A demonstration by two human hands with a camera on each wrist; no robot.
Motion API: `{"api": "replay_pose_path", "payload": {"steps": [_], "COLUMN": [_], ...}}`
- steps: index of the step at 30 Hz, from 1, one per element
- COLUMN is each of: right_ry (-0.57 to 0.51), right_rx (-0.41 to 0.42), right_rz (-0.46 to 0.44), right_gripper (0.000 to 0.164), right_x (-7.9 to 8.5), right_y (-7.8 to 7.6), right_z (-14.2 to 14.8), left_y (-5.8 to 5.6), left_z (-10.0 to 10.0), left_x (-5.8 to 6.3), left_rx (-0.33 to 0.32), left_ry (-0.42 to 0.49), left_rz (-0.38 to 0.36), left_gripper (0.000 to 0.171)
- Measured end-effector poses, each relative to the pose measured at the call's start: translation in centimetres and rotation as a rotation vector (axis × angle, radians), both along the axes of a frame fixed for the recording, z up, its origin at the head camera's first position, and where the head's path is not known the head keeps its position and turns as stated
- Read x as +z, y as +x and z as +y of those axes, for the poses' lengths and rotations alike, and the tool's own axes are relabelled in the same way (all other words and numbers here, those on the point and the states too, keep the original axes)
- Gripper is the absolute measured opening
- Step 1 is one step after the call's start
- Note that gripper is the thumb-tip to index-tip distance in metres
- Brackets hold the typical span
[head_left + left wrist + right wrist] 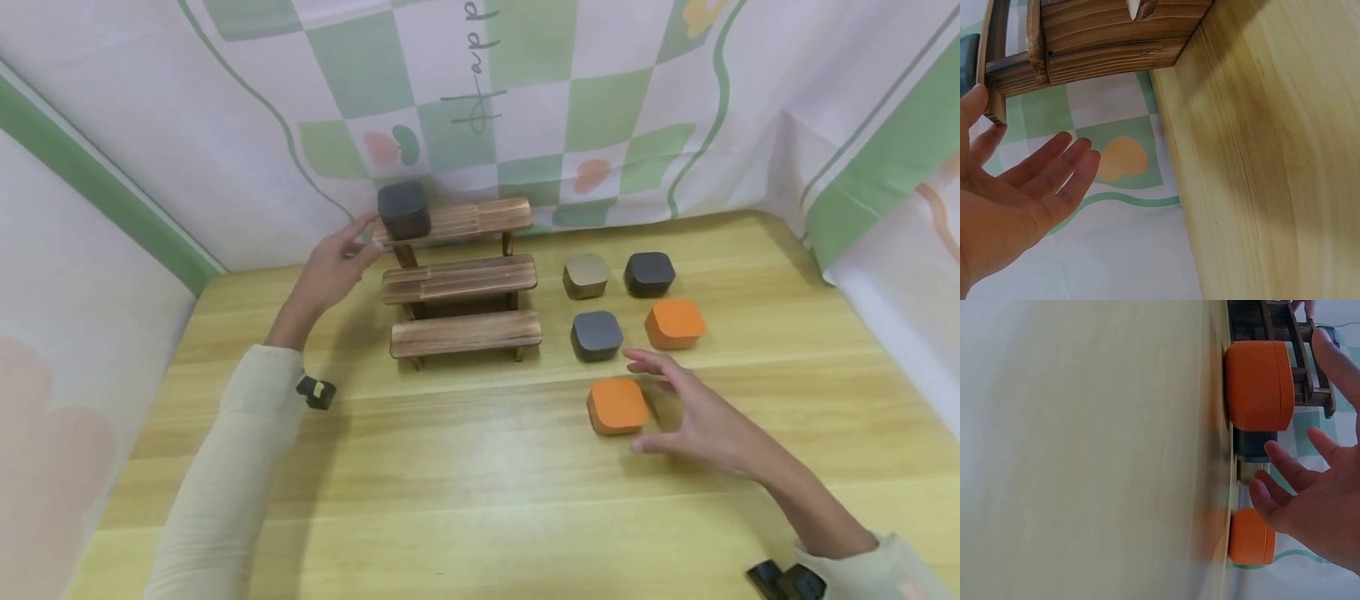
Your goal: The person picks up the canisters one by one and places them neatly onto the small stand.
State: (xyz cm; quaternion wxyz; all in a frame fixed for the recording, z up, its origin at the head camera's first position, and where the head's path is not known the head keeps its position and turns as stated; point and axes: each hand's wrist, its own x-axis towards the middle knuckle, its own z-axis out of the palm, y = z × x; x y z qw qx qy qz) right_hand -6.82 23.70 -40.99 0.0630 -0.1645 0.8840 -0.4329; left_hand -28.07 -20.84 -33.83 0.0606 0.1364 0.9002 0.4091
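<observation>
My left hand (335, 265) is at the left end of a three-tier wooden stand (465, 333), its fingers fairly straight. In the left wrist view, thumb and index fingertips lie right at the end of the top board (996, 107), the other fingers spread in the air. A black rounded box (405, 210) rests on that board, beside these fingertips. My right hand (701, 421) hovers with spread fingers just right of the nearest orange rounded box (617, 407). Thumb and fingers frame this box without closing on it; the right wrist view shows it (1259, 386) in front of the fingers.
Behind the near orange box stand a grey box (596, 336), a second orange box (675, 324), a gold box (585, 276) and another black box (649, 274). A checked cloth (525, 108) hangs along the back edge of the wooden table (450, 475).
</observation>
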Motion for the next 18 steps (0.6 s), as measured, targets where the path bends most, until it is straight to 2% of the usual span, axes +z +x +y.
{"api": "replay_pose_path", "payload": {"steps": [4,12,18], "right_ry": [0.056,0.056,0.092], "right_rx": [-0.008,0.007,0.006], "right_rz": [-0.008,-0.054,-0.036], "right_gripper": [0.096,0.093,0.093], "right_x": [-0.11,-0.35,-0.45], "right_y": [-0.16,-0.76,-1.00], "right_z": [0.44,0.53,0.10], "left_y": [0.02,-0.04,-0.12], "left_z": [0.04,0.04,-0.01], "left_x": [0.08,-0.07,-0.13], "left_rx": [0.001,-0.008,-0.009], "left_ry": [0.001,0.013,0.008], "left_rz": [0.000,0.024,0.020], "left_gripper": [0.062,0.060,0.060]}}
